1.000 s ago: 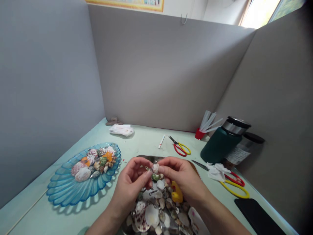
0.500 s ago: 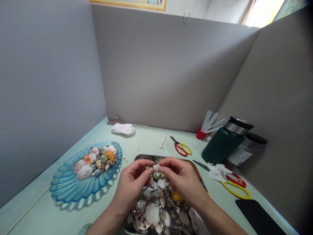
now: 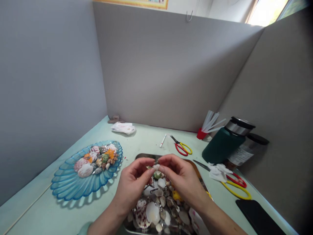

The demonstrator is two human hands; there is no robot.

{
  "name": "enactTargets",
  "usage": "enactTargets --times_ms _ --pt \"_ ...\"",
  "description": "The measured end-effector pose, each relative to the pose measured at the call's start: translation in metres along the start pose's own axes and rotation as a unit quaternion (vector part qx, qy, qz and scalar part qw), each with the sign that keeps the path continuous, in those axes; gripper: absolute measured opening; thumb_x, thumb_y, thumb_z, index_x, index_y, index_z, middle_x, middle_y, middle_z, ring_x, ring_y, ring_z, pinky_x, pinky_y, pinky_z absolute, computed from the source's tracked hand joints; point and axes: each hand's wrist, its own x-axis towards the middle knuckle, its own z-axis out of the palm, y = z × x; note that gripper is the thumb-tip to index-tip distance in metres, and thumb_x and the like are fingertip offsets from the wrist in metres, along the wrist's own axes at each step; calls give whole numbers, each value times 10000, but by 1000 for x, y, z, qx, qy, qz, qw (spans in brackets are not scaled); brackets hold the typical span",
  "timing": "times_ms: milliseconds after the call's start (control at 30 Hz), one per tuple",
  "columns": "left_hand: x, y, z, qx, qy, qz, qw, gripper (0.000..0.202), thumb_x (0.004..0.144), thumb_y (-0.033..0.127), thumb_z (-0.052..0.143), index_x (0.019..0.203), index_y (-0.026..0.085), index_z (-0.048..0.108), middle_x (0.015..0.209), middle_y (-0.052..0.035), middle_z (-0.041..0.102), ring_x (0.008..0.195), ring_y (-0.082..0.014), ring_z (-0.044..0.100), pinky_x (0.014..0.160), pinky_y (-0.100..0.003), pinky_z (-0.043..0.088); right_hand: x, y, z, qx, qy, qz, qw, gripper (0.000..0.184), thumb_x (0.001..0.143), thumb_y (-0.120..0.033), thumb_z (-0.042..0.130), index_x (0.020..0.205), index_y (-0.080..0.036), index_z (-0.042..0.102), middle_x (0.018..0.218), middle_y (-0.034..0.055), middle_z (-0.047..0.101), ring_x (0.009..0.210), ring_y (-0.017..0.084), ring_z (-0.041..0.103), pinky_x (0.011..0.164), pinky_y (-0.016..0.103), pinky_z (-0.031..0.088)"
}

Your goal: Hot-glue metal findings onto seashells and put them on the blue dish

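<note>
Between the fingertips of both hands is a small whitish shell (image 3: 156, 167), mostly covered by the thumbs. My left hand (image 3: 134, 179) pinches it from the left, and my right hand (image 3: 178, 176) pinches it from the right. Both hands hover over the far half of a metal tray (image 3: 144, 155) filled with loose shells. In the tray lie a large white scallop shell (image 3: 153, 212), a brown-striped scallop shell (image 3: 142, 218), a green shell (image 3: 157, 175) and a yellow piece (image 3: 176, 195), partly beside my right hand.
To the left stands a blue scalloped dish (image 3: 73, 189) with several shells. Beyond the tray lie small scissors (image 3: 183, 148) and a white stick (image 3: 163, 141). Rightward are a red cup (image 3: 201, 134) of translucent sticks, a green bottle (image 3: 221, 145), larger scissors (image 3: 236, 189), crumpled tissue (image 3: 218, 172) and a black phone (image 3: 259, 215).
The shell between my fingertips shows less, with the thumbs covering more of it. Both hands stay in nearly the same place; the view has shifted slightly.
</note>
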Motion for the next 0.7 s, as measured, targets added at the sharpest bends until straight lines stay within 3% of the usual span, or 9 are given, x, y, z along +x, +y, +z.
enactTargets --times_ms 200,300,367,467,567,700 --pt "-1 -4 -1 5 -3 12 1000 293 753 305 673 1022 206 618 913 -41 664 627 -109 569 533 -203 473 -3 -2 0 -64 -23 -62 996 246 827 -155 572 1049 -254 607 867 -21 638 689 113 551 643 227 435" --pt "-3 -2 -1 17 -3 14 1000 299 754 313 670 1025 205 611 916 -43 658 624 -113 571 540 -214 477 -2 2 2 -30 -21 -40 999 260 816 -152 574 1058 -246 586 847 -17 622 680 116 544 626 234 433" --pt "-3 0 0 15 -13 12 1000 300 755 316 668 1026 203 604 883 -32 652 588 -101 557 527 -211 464 -2 4 3 31 -28 -11 999 262 808 -164 580 1060 -231 559 810 -19 598 656 114 534 595 230 430" --pt "-3 2 0 -9 -54 -6 998 319 762 310 663 1047 195 579 678 18 611 522 -86 519 507 -197 424 -1 4 3 99 -40 6 994 266 800 -162 583 1054 -225 537 771 -32 556 629 102 514 572 220 424" --pt "-1 3 0 -41 -79 -41 995 350 747 309 676 1049 182 554 534 57 536 495 -88 494 499 -194 393 -1 3 2 101 -35 -7 994 280 801 -146 585 1060 -237 529 758 -42 544 631 96 513 579 214 423" --pt "1 3 -1 -62 -88 -73 991 285 750 335 664 957 172 554 543 51 547 485 -88 487 489 -200 384 -2 2 3 51 -13 -37 998 280 816 -141 583 1068 -246 522 782 -38 570 661 98 533 602 214 428"
